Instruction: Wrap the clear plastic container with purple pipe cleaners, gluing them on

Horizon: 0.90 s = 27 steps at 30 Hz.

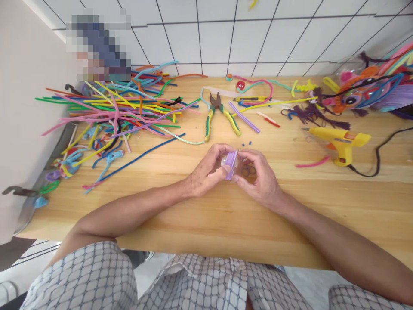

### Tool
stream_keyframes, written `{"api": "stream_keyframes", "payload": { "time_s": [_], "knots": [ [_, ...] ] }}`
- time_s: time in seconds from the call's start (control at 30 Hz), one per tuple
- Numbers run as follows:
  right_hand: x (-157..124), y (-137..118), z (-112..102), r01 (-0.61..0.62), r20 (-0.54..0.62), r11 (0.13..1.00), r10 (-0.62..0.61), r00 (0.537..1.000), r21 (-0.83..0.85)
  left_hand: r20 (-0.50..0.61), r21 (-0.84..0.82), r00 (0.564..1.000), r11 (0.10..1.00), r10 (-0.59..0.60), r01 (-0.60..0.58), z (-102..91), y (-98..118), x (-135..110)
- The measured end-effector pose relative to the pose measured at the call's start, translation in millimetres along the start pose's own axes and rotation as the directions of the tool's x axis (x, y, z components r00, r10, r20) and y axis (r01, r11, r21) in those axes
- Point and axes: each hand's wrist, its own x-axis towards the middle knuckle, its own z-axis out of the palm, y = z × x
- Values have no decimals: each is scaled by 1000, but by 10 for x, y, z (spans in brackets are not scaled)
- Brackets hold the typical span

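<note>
The left hand (206, 172) is gripping a purple piece (231, 165) over the wooden table (206, 219), on the person's side of the pliers (222, 113); the right hand (263, 181) is curving beside it, and I can't tell whether it is gripping too.

That head-worn camera peers forward and down from above and behind the left hand (206, 172) and right hand (263, 178), fairly near, taking in the tiled wall (213, 41) beyond them.
</note>
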Motion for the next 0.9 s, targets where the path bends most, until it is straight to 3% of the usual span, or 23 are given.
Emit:
{"api": "stream_keyframes", "payload": {
  "time_s": [0.3,0.63,0.9],
  "knots": [
    [2,2,6,15,-9,1000,-15,1000,-6,-46,40,999,999,15,-13,47,-62,11],
    [5,-10,-4,-18,1,999,18,1000,27,15,41,1000,999,28,-28,-17,-4,13],
    [3,-7,2,-32,16,999,33,999,-14,-30,77,999,996,42,-40,22,-43,18]
  ]
}}
